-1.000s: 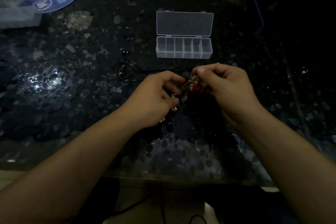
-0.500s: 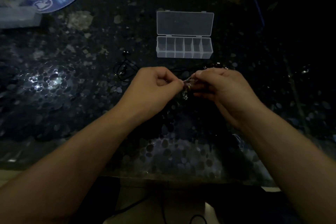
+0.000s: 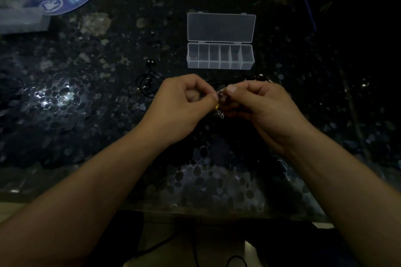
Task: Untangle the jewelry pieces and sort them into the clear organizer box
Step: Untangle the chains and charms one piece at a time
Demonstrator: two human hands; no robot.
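Dim speckled table: both hands, left hand and right hand, pinch a tangled chain; the clear organizer box looks nearly unfilled, sorting barely begun.

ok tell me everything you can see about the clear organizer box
The clear organizer box is a long, shallow case of translucent plastic, lying on the dark pebble-patterned table beyond both hands. Its hinged lid is open and laid back flat behind the tray. Dividers split the tray into six compartments in a row. The leftmost holds something small and reddish, too small to identify; the other five look empty. Neither hand touches it.
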